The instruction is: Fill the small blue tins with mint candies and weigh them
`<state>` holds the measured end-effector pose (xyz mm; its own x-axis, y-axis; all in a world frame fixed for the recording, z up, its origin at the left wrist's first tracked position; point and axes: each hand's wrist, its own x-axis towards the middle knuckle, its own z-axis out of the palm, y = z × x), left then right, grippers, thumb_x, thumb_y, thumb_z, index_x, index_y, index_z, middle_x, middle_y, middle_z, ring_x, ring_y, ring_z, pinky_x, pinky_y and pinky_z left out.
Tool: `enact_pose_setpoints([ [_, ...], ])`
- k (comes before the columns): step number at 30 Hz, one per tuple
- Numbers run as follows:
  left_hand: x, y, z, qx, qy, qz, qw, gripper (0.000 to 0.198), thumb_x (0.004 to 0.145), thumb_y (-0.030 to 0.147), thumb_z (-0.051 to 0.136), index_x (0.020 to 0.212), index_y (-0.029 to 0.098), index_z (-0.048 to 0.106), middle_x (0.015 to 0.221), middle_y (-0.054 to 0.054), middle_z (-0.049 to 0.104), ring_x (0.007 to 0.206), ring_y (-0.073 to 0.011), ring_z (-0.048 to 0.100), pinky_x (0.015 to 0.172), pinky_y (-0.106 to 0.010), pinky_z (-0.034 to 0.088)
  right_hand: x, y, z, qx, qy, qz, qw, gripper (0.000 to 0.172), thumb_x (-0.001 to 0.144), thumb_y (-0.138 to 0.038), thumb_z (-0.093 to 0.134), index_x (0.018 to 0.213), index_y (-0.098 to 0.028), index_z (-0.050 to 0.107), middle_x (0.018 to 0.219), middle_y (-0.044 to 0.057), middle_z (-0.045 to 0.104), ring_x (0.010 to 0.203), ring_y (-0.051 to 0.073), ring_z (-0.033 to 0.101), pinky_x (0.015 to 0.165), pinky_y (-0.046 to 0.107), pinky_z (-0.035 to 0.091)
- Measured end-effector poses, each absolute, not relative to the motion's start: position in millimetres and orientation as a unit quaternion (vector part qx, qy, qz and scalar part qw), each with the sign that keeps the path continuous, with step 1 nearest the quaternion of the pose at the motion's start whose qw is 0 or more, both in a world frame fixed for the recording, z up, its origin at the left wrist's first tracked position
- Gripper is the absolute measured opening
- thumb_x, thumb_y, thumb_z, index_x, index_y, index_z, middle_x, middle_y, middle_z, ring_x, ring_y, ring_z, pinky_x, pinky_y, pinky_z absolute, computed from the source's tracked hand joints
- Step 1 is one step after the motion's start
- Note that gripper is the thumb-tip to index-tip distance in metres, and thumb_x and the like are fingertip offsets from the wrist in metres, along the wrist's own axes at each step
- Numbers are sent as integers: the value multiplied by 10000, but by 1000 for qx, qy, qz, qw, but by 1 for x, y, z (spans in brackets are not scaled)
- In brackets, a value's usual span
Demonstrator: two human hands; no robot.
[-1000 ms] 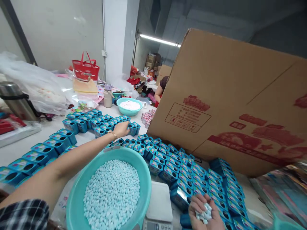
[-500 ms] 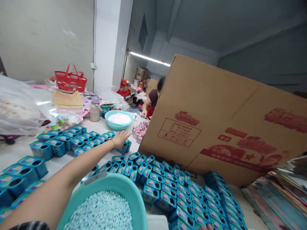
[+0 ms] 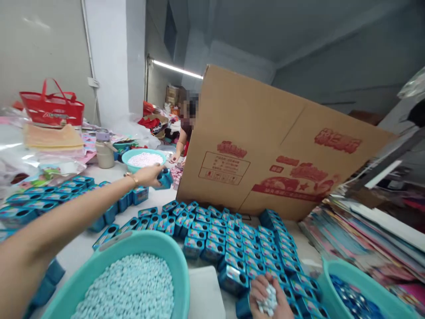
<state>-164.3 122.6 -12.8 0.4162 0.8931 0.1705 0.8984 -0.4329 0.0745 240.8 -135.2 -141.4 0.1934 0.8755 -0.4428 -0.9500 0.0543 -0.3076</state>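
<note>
My left hand (image 3: 148, 174) is stretched out over the table and grips a small blue tin (image 3: 165, 178), lifted just off the far cluster of blue tins (image 3: 66, 195). My right hand (image 3: 267, 297) is at the bottom edge, palm up, cupped round a heap of white tablets (image 3: 268, 302). It hovers over the near field of open blue tins (image 3: 232, 241). A teal basin (image 3: 109, 259) full of pale blue tablets (image 3: 129, 290) sits close in front of me, under my left forearm.
A large tilted cardboard box (image 3: 265, 146) stands behind the tins. A second teal bowl (image 3: 143, 158) of white tablets, a jar (image 3: 105, 149) and a red bag (image 3: 53, 108) lie farther back. Stacked printed sheets (image 3: 358, 239) are on the right. Another person (image 3: 184, 133) works behind the box.
My left hand closed on a blue tin and lifted it from the far cluster. The view swung right, and my right hand with the tablets came back into sight.
</note>
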Motion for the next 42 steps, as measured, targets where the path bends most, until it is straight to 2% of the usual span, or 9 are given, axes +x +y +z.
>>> enact_pose_setpoints([
  [3,-139,79,34,-861,-492,-127,18,776,717,417,685,1368,130,377,1229,-86,536,985,-204,540,856,-295,418,234,-143,-137,-188,73,659,724,130,780,-134,598,823,-208,501,629,-70,443,481,54,434,424,160,390],
  [7,-73,5,48,-910,-388,-138,-49,578,724,453,634,1230,206,506,1061,8,638,906,-164,582,776,-232,437,231,-156,-133,-146,50,668,728,48,858,-189,528,831,-202,491,626,-73,424,477,54,401,423,150,358],
  [11,0,-56,-5,-921,-369,-97,-77,572,634,445,675,1149,226,558,977,-24,676,831,-214,633,688,-276,458,247,-177,-138,-120,41,661,739,63,891,-215,488,830,-202,495,617,-72,419,479,57,405,429,150,356],
  [20,62,-96,-132,-909,-406,32,-90,663,578,282,643,1224,187,530,1123,-150,630,887,-335,662,716,-414,519,288,-210,-148,-92,65,624,773,98,901,-230,470,812,-202,500,603,-70,432,469,58,420,426,151,356],
  [24,61,-106,-138,-908,-406,30,-94,697,636,236,619,1311,162,461,1229,-178,579,969,-337,650,787,-430,518,286,-207,-149,-95,65,634,765,69,879,-228,511,816,-202,500,615,-69,451,480,57,429,428,150,360],
  [28,42,-120,-106,-911,-394,9,-121,555,742,252,572,1289,213,487,1292,-119,569,1021,-289,643,829,-379,514,281,-202,-149,-102,55,654,748,48,873,-214,518,831,-205,497,627,-71,452,499,57,438,444,153,385],
  [35,-55,-140,-31,-863,-480,-149,-46,515,837,567,482,1315,377,468,1243,51,636,1069,-232,631,873,-342,502,269,-181,-142,-136,59,659,737,77,892,-184,464,819,-206,480,629,-68,438,493,57,426,436,151,382],
  [39,-111,-139,-60,-796,-596,-99,-7,526,817,659,465,1246,364,533,1162,60,675,965,-241,671,772,-337,520,260,-163,-140,-149,53,669,726,65,890,-187,473,829,-207,477,625,-74,435,494,56,426,433,154,376],
  [42,-134,-139,-99,-759,-643,-96,-45,508,790,657,507,1185,345,579,1104,37,697,919,-262,683,738,-353,524,253,-149,-140,-160,46,677,717,46,882,-188,489,842,-207,477,633,-76,437,489,51,419,430,152,372],
])
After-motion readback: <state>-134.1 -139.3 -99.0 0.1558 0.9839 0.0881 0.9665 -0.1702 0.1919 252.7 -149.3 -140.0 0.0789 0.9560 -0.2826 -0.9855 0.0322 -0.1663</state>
